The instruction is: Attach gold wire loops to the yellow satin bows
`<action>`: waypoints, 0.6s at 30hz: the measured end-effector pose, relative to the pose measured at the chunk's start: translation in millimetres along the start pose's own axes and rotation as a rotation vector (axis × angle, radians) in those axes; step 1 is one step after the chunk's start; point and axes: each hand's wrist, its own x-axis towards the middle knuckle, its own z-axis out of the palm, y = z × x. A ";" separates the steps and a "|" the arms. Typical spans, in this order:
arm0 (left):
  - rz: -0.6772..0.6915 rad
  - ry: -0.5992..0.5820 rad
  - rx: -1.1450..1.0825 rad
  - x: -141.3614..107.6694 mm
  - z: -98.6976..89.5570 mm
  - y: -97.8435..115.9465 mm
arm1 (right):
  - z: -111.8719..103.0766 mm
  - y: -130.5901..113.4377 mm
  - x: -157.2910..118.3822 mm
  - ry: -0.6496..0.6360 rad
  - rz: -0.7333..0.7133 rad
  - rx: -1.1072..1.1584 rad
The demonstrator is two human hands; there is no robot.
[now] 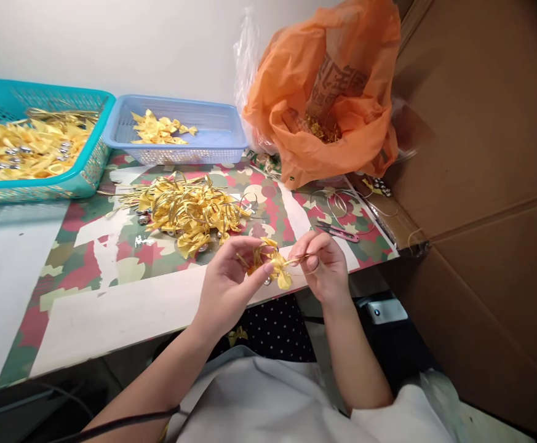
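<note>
My left hand (231, 280) is closed round a yellow ribbon piece (280, 271) with gold cord, above the table's front edge. A small silver bead shows beneath the thumb. At its right, my right hand (322, 264) pinches the thin gold cord that runs out from the ribbon. Behind my hands, a heap of yellow ribbon pieces with gold cords (189, 212) lies on the camouflage-patterned table cover (157, 271). Pink-handled snips (338, 232) rest just beyond my right hand.
A teal basket (72, 181) with many yellow pieces stands at the left, beside a blue basket (213, 146) with a few. An open orange bag (291, 135) is at the back right. Cardboard (489, 154) rises along the right; a phone (387, 311) lies below the table's edge.
</note>
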 end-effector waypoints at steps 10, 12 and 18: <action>-0.130 -0.578 0.745 40.3 -2.1 33.8 | -32.1 4.4 8.0 0.245 -0.124 -0.575; -0.040 -0.658 0.950 50.2 5.4 47.4 | -35.4 9.5 7.0 0.319 -0.093 -0.593; 0.199 -0.902 1.229 97.6 48.9 58.8 | -42.4 17.1 1.2 0.545 -0.006 -0.480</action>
